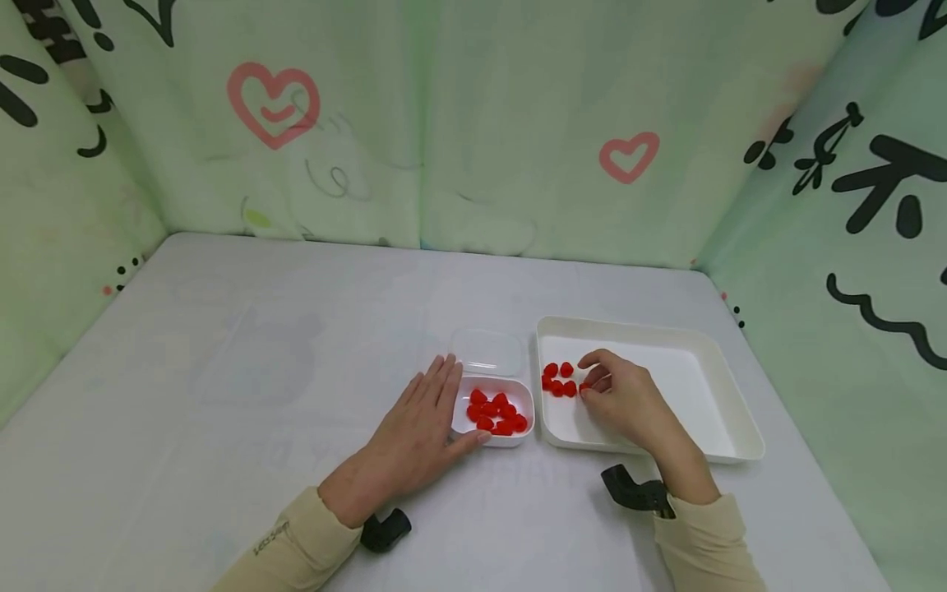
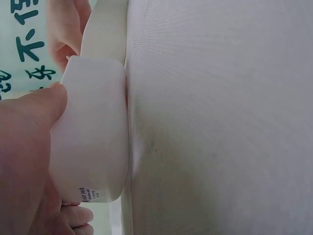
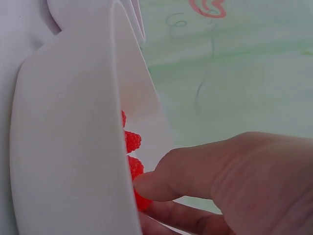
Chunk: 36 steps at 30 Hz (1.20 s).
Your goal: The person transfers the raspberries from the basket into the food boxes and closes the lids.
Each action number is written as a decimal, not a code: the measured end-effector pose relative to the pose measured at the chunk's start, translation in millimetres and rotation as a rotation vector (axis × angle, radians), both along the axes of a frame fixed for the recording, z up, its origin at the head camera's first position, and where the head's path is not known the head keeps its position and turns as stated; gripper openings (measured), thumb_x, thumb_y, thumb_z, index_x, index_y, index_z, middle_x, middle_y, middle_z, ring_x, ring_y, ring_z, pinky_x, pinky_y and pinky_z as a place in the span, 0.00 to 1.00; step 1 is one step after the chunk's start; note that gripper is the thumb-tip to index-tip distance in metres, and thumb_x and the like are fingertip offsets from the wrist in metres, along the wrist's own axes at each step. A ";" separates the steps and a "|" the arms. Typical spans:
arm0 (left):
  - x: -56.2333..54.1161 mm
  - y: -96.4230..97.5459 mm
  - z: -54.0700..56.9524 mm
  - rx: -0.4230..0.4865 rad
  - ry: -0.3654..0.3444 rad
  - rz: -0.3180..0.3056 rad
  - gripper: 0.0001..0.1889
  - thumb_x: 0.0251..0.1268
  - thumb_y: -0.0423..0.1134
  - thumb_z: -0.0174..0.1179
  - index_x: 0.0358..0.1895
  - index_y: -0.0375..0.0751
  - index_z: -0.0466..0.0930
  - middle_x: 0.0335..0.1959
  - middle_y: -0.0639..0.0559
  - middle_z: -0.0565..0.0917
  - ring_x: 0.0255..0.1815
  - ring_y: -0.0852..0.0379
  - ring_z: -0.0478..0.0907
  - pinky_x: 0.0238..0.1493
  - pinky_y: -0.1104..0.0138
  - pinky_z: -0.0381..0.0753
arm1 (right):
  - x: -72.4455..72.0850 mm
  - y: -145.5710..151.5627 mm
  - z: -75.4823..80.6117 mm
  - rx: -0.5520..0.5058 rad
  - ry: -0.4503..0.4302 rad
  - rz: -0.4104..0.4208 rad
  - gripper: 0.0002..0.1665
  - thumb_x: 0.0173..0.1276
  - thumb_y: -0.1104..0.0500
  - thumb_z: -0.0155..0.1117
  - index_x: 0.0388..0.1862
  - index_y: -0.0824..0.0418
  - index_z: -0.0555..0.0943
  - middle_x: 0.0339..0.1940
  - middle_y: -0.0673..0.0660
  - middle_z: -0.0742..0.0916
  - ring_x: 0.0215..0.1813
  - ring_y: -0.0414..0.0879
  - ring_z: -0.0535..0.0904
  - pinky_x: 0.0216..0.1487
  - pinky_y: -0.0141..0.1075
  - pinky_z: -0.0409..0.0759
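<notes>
A small white plastic box stands on the table with several red raspberries inside. My left hand lies along the box's left side, fingers straight, its thumb touching the front rim. To the right, a white tray has several raspberries near its left end. Over that tray my right hand pinches one raspberry between thumb and fingers. In the right wrist view the tray wall partly hides the berries. The left wrist view shows the front wall of the box beside my thumb.
Behind the box lies its clear hinged lid, folded back. A white cloth covers the table. Pale green curtains with drawings enclose the back and sides. The tray stands just right of the box.
</notes>
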<state>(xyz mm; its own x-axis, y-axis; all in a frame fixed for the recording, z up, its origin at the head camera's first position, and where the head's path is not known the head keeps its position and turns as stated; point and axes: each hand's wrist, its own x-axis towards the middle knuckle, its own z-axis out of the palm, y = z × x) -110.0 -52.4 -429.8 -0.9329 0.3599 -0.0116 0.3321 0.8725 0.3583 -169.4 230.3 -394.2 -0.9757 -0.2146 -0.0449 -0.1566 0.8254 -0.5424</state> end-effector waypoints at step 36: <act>-0.8 0.2 -0.3 0.002 -0.010 0.001 0.51 0.65 0.66 0.55 0.80 0.39 0.44 0.82 0.45 0.49 0.83 0.46 0.43 0.80 0.50 0.51 | 8.7 -26.7 2.8 -0.209 0.282 0.138 0.20 0.63 0.72 0.65 0.55 0.64 0.78 0.45 0.58 0.86 0.47 0.49 0.83 0.49 0.45 0.86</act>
